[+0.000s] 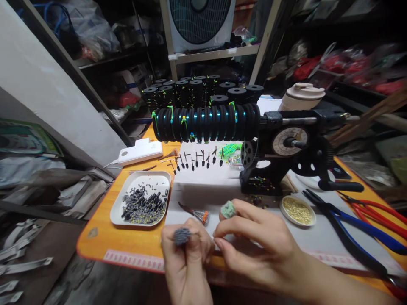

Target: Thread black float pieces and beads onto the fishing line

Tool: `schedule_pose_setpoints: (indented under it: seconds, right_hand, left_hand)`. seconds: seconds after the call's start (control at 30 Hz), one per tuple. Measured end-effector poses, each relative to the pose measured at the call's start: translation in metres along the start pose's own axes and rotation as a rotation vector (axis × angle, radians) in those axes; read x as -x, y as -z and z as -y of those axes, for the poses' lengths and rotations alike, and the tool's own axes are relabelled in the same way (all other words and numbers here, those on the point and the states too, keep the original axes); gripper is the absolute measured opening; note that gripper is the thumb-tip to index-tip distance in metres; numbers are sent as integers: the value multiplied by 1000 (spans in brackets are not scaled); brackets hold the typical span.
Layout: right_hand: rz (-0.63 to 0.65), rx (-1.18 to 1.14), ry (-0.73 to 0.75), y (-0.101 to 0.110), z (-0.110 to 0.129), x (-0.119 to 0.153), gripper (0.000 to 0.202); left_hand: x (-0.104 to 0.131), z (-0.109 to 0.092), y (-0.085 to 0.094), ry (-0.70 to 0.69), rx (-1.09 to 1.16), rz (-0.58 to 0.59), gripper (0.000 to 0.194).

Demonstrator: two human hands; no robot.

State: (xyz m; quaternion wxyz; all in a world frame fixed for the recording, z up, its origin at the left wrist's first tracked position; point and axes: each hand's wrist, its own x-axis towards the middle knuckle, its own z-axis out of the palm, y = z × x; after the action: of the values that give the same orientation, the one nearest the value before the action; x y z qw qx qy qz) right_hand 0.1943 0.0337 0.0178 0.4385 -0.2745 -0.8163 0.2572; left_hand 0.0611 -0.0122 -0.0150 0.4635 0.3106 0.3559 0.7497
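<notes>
My left hand (187, 258) is closed around a dark grey bundle (182, 236), its bristly end pointing up between thumb and fingers. Just right of it, my right hand (263, 235) has thumb and fingertips pinched together; whatever they hold, if anything, is too small to make out. A pale green, crumbly-looking lump (228, 209) sits at one fingertip of that hand. Behind the hands, a brown tapered bundle with an orange band (201, 216) lies on the white sheet (187, 190). A white tray (115, 214) of small dark cylindrical pieces stands to the left.
A black hand-cranked winder (263, 173) carries a row of black spools (206, 123) at the back. More black spools (195, 91) stand behind. Right are a dish of golden bits (297, 211), blue-handled pliers (346, 228) and red-handled pliers (375, 209). A white power strip (140, 152) lies left.
</notes>
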Motion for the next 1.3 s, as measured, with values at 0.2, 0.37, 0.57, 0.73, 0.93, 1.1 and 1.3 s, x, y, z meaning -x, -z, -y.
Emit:
schedule_pose_setpoints:
  seconds: [0.2,0.37,0.57,0.73,0.93,1.1,1.3]
  right_hand:
    - [5,93,80,8,2,-4,16]
    - [77,137,106,8,7,-7,18]
    - [107,211,181,4,5,-7,19]
    - [148,224,178,0,0,-6,20]
    - [109,204,149,0,0,-4,21]
    - [73,162,83,0,-1,-4,20]
    - [-6,158,-38,3,1,-6,14]
  left_hand:
    - [-21,-24,22,-164,-252,-55,15]
    - [-40,-52,57,-257,-364,-23,14]
    - [-96,-89,94,-185,-1019,91,8]
    - [-148,-96,93,-136,-1385,371,9]
    - [-180,-82,84,-89,-1577,720,17]
    - [-191,-81,80,-79,-1622,804,11]
    - [-158,-86,59,-185,-1485,603,5]
